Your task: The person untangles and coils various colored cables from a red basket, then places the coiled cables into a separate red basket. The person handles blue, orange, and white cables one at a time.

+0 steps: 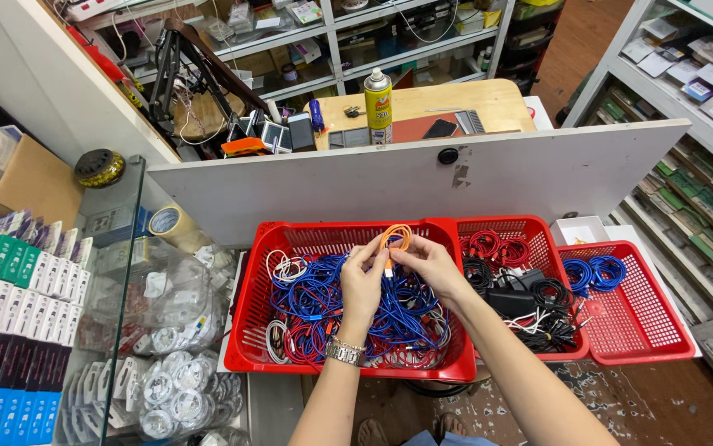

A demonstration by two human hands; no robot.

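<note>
We look down at our two bare hands, raised over a large red basket (pixel 257 330) heaped with tangled blue, red and white cables (pixel 323 301). Our left hand (pixel 362 281), with a metal watch (pixel 345 353) on its wrist, and our right hand (pixel 432 264) meet at the top middle of the basket. The fingers of both hands are pinching a small coil of orange cable (pixel 397 239), held just above the heap; the left fingers (pixel 375 246) grip its left side and the right fingers (pixel 403 252) its lower right.

At three o'clock from the hands sits a second red basket (pixel 538 248) with red and black cables, and farther at three o'clock a third basket (pixel 645 322) with blue coils. At twelve o'clock, beyond a white board (pixel 422 182), a spray can (pixel 378 106) stands on a wooden surface (pixel 447 103). At nine o'clock stands a roll of tape (pixel 171 223).
</note>
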